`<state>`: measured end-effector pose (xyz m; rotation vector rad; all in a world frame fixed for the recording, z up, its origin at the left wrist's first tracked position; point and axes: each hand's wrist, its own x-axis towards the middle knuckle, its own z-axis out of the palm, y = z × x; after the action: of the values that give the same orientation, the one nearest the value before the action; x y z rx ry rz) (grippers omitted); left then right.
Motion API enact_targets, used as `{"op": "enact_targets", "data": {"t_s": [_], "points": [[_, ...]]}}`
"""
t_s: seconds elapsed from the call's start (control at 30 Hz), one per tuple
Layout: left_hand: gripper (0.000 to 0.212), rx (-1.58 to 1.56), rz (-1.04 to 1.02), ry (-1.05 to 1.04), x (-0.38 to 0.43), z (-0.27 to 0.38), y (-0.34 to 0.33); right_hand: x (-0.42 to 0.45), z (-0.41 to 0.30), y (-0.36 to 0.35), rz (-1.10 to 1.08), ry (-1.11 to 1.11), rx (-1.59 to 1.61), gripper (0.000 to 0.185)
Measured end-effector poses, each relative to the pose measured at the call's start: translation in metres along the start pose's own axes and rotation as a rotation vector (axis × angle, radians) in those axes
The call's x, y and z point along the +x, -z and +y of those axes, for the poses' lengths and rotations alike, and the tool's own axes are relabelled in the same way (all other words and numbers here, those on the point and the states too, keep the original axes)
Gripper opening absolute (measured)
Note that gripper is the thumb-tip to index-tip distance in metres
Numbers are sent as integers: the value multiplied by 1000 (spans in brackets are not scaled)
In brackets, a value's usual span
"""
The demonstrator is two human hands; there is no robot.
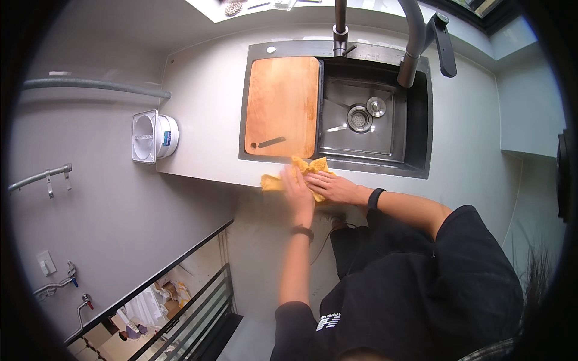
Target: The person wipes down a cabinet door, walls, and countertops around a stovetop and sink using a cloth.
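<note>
A crumpled yellow cloth lies at the front edge of the light countertop, by the sink's front rim. Both hands are on it. My left hand, blurred by motion, holds its middle, and a flap sticks out to the left. My right hand grips the right part, fingers laid over the fabric, which hides the fingertips partly. Just beyond the cloth is the dark sink, with a wooden cutting board over its left side. A dark strip-shaped slot or piece shows near the board's front left corner.
A gooseneck faucet and a slimmer tap rise behind the sink. A drain stopper lies beside the drain. White plastic duct fitting stands at the counter's left end. Metal railing and a person appear lower left.
</note>
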<state>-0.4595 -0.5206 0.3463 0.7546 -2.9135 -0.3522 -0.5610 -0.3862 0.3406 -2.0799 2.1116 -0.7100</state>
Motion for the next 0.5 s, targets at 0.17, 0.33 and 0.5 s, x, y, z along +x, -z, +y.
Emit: {"op": "enact_targets", "data": {"t_s": [0.17,0.33,0.5], "points": [[51,-93,31,-6,-7,45,-5,-32,11,23,-45,-46,44,46],[48,-233,119,96,-40,74,-3,-32,11,40,-41,-21,-3,34],[44,-381,97,150,-66,95,12,-30,10,83,-254,-65,433,26]]}}
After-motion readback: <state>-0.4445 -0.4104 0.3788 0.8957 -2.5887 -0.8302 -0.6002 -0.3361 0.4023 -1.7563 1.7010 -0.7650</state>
